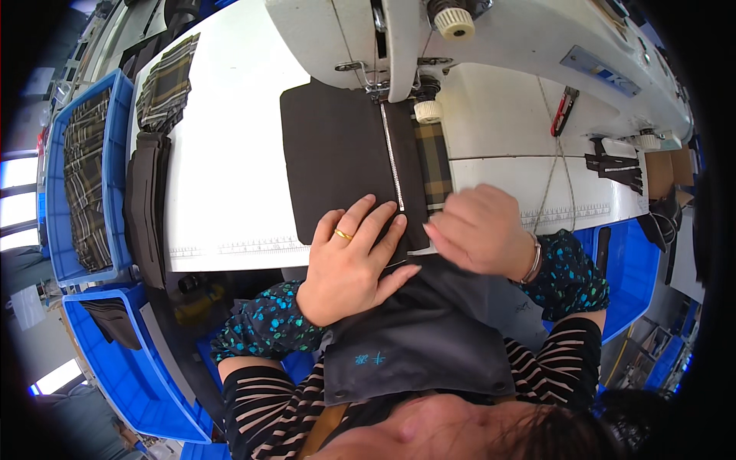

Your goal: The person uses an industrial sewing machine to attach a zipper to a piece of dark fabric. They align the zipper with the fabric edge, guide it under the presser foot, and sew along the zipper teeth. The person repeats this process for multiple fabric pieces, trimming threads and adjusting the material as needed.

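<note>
A dark fabric panel [330, 153] with a white zipper [391, 153] lies under the presser foot [377, 96] of a white sewing machine [506, 46]. A strip of plaid fabric [431, 157] shows along its right side. My left hand [349, 268] is open, fingers resting on the panel's lower part near the zipper's end, with a ring on one finger. My right hand [475, 230] is curled closed at the panel's lower right edge, beside the plaid strip; what, if anything, is in its fingers is hidden.
Plaid pieces [165, 77] and stacked dark strips [146, 203] line the table's left. Blue bins [123, 100] [126, 383] stand left, another [636, 284] at right. A red-black cutter [565, 111], cord [546, 184] and small dark pieces [613, 165] lie on the right of the tabletop.
</note>
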Demonstrator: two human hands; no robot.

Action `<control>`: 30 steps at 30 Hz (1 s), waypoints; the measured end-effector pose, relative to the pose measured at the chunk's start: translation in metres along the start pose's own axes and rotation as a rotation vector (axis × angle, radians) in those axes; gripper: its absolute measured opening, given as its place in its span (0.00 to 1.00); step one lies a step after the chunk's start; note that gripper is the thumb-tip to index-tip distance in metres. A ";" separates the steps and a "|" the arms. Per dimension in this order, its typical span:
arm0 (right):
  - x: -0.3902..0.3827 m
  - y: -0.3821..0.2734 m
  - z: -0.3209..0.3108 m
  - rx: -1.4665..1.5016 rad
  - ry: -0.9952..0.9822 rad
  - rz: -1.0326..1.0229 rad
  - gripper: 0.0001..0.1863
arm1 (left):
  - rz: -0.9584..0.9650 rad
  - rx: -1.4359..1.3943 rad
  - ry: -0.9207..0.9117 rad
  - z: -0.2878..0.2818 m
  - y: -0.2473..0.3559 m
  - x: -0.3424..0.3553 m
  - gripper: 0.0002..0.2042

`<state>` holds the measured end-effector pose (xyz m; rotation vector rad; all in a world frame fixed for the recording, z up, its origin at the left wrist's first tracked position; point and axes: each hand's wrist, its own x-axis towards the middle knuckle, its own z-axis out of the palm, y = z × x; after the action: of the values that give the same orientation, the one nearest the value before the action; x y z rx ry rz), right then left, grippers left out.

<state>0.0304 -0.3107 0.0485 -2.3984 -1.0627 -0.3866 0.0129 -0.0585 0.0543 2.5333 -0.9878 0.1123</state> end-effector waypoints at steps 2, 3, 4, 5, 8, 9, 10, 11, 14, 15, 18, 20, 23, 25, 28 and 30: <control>0.020 0.006 0.002 -0.027 0.023 0.025 0.16 | 0.012 0.027 -0.058 -0.003 -0.001 -0.002 0.24; 0.023 0.008 0.004 -0.011 -0.068 0.021 0.23 | 0.011 0.046 -0.040 -0.002 0.000 -0.002 0.23; 0.021 0.010 0.008 -0.032 -0.083 0.010 0.23 | 0.025 0.074 -0.014 0.001 -0.001 -0.003 0.22; 0.016 0.011 0.015 -0.053 -0.098 0.001 0.24 | 0.039 0.101 0.011 0.005 -0.002 -0.003 0.21; 0.014 0.011 0.019 -0.105 -0.144 -0.027 0.25 | 0.099 0.147 0.074 0.007 -0.011 -0.001 0.20; 0.015 0.010 0.019 -0.109 -0.147 -0.028 0.24 | 0.130 0.134 0.083 0.006 -0.022 0.003 0.21; 0.017 0.011 0.019 -0.111 -0.149 -0.035 0.23 | 0.156 0.125 0.094 0.004 -0.029 0.012 0.21; 0.017 0.011 0.018 -0.112 -0.158 -0.045 0.24 | 0.124 0.116 0.092 0.002 -0.032 0.021 0.27; 0.019 0.014 0.015 -0.132 -0.192 -0.079 0.27 | -0.033 0.127 -0.045 0.002 -0.045 0.039 0.41; 0.021 0.015 0.013 -0.147 -0.216 -0.090 0.29 | -0.032 0.133 -0.055 0.002 -0.046 0.039 0.42; 0.032 0.016 0.008 -0.203 -0.200 -0.057 0.35 | -0.028 0.154 -0.075 0.002 -0.046 0.040 0.43; 0.034 0.020 0.009 -0.211 -0.200 -0.027 0.38 | -0.023 0.175 -0.078 0.002 -0.046 0.040 0.43; 0.032 0.025 0.014 -0.193 -0.240 -0.004 0.41 | -0.008 0.185 -0.064 0.002 -0.048 0.042 0.43; 0.034 0.025 0.014 -0.202 -0.239 -0.005 0.42 | -0.002 0.196 -0.058 0.001 -0.051 0.044 0.42; 0.039 0.031 0.017 -0.186 -0.199 0.015 0.41 | 0.005 0.191 -0.051 0.001 -0.059 0.053 0.42; 0.041 0.037 0.021 -0.193 -0.187 0.022 0.40 | 0.009 0.188 -0.044 0.000 -0.065 0.060 0.42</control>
<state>0.0866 -0.2955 0.0368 -2.6576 -1.1227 -0.2722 0.1009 -0.0532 0.0442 2.7120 -1.0501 0.1596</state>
